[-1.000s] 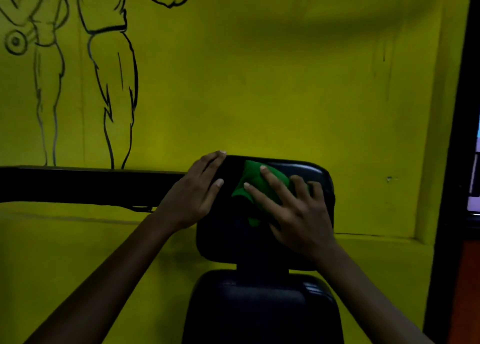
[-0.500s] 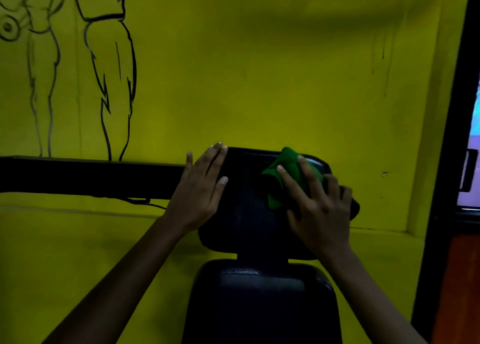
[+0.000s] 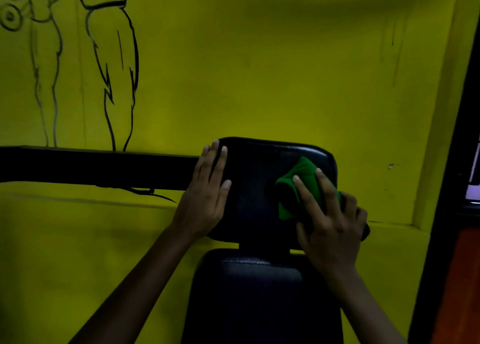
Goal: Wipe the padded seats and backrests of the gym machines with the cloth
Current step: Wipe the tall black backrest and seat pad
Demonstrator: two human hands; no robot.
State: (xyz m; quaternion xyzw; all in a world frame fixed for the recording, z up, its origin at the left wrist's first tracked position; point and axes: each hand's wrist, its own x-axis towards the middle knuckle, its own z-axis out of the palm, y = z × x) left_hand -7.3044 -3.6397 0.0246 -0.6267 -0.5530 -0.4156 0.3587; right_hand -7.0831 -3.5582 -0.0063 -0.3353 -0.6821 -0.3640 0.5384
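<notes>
A black padded headrest [image 3: 257,187] stands in front of me on top of a longer black padded backrest [image 3: 259,299]. My right hand [image 3: 330,221] presses a bunched green cloth [image 3: 304,185] against the right half of the headrest, with its fingers spread over the cloth. My left hand [image 3: 207,195] lies flat with straight fingers on the headrest's left edge.
A black machine bar [image 3: 98,168] runs left from the headrest along the yellow wall [image 3: 259,70], which bears black line drawings of figures. A black door frame [image 3: 457,161] and an orange surface [image 3: 459,291] stand at the right edge.
My right hand has slid the cloth from the middle of the headrest to its right side and slightly down. My left hand has stayed on the left edge.
</notes>
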